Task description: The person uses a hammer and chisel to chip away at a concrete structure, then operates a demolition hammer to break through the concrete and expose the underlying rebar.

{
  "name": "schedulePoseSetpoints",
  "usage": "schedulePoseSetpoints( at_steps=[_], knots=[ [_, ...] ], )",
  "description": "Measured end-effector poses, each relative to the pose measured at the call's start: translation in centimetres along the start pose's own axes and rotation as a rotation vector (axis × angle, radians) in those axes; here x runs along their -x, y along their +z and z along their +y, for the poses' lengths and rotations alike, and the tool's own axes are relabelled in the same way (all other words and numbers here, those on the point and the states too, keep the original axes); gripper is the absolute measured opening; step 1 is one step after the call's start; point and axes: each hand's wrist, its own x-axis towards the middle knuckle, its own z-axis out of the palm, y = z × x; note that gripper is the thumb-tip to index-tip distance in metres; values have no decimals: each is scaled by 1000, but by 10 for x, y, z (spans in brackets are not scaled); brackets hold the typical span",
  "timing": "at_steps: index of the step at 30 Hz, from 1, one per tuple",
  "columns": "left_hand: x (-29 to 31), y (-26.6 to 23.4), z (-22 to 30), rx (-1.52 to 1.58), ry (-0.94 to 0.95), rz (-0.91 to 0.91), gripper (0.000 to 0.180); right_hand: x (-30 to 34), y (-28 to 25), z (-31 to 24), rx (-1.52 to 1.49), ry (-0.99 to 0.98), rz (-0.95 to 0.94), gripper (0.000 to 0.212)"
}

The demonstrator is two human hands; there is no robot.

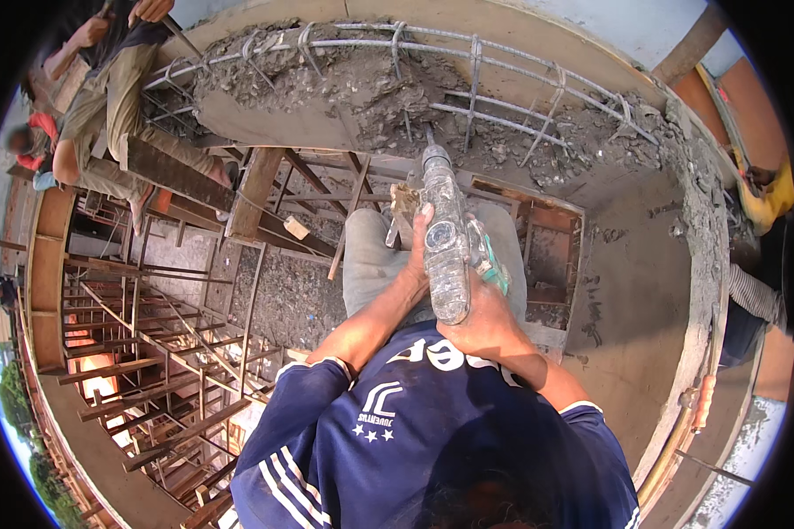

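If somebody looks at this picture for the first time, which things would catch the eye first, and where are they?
In the middle, the dusty power drill stands out, gripped by the left hand and the right hand, its tip toward the broken concrete. Along the top, bare steel rebar runs over that rubble. At the upper left another person sits on a beam above the open scaffolding.

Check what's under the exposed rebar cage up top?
Under the rebar cage sits broken grey concrete rubble on a wooden form. Whether bars run deeper is hidden by the rubble.
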Motion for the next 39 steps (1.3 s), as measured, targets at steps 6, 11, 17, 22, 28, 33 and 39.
schedulePoseSetpoints(
  at_steps=[6,11,17,22,28,33,39],
  knots=[
    [-13,16,-20,-129,88,124,71,16,-37,15,-76,7,111,41],
    [-11,21,-10,34,120,31,76,0,-47,-31,6,36,-60,45],
    [9,-36,-10,206,20,-147,88,0,15,-27,258,248,-239,49],
    [-17,-15,-33,-198,71,-53,75,23,-40,47,-59,19,2,48],
    [8,22,-1,-74,33,87,71,8,-43,-27,-10,10,-15,46],
    [38,18,11,90,102,21,80,-17,-5,-81,291,158,-445,61],
    [23,24,-5,-82,-39,69,66,29,-42,-31,-56,21,-22,42]
  ],
)
